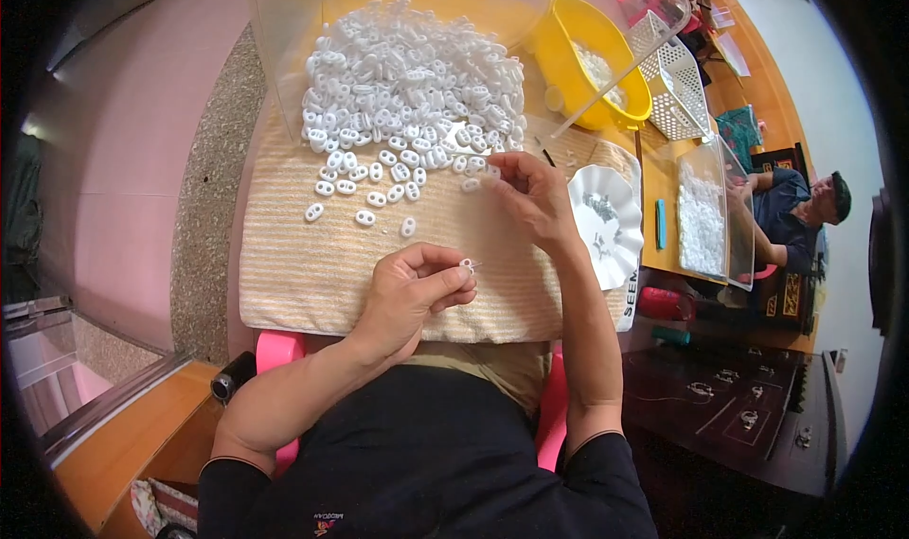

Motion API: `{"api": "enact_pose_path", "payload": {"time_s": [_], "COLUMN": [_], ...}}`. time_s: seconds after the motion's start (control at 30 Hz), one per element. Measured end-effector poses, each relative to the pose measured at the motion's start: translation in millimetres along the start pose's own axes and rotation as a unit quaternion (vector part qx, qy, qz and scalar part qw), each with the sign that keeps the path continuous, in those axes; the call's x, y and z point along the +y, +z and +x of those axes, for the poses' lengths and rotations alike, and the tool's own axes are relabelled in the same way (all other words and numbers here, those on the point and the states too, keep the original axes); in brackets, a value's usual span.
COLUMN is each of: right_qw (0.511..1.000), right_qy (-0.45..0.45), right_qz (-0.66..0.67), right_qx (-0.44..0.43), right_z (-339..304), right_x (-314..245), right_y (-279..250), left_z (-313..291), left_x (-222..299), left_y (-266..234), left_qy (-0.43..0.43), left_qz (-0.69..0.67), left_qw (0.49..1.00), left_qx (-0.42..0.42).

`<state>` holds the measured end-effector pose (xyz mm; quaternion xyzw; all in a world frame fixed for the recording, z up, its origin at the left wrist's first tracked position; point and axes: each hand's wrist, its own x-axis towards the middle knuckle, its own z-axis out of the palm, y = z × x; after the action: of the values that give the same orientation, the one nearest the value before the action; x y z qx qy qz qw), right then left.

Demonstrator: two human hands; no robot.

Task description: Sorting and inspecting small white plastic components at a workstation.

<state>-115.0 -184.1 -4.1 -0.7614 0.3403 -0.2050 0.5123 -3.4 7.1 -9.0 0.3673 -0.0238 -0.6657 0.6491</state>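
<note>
My left hand (417,288) is closed in a pinch, low over the striped towel (294,274). Between its thumb and forefinger sits a small white plastic two-hole piece (467,265), partly covered by the fingers. Farther off and to the right, my right hand (532,198) is closed around what looks like a thin rod-like tool (550,158). Its dark end shows beyond the hand; the fingers hide the rest. White pieces lie right beside those fingertips. Beyond both hands spreads a large pile of white two-hole pieces (407,75), with several loose ones on the towel in front of it.
A clear plastic bin (284,56) stands around the pile. To its right are a yellow basin (639,104) with white pieces, a white perforated basket (677,118) and a fluted white dish (615,255) holding small dark bits. Another person (795,208) sits at the right by another clear bin.
</note>
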Motion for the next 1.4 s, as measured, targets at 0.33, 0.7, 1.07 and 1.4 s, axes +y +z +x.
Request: {"api": "enact_pose_path", "payload": {"time_s": [0.33,0.7,1.07,1.4], "right_qw": [0.997,0.981,0.965,0.970], "right_qy": [0.032,0.078,0.138,0.129], "right_qz": [0.069,0.172,0.207,0.183], "right_qx": [-0.029,-0.050,-0.081,-0.094], "right_z": [-21.0,-43.2,-65.4,-69.7], "right_x": [-5.1,-11.4,-16.4,-16.9], "right_y": [-4.2,-0.8,0.7,6.4], "left_z": [1.8,1.4,2.9,1.4], "left_x": [0.8,3.7,3.1,1.9], "left_y": [-2.3,1.4,-4.4,1.3], "left_qy": [-0.006,-0.014,-0.011,-0.001], "left_qz": [0.003,0.018,0.035,0.053], "left_qw": [1.000,0.999,0.999,0.998], "left_qx": [-0.005,0.033,0.034,0.045]}}
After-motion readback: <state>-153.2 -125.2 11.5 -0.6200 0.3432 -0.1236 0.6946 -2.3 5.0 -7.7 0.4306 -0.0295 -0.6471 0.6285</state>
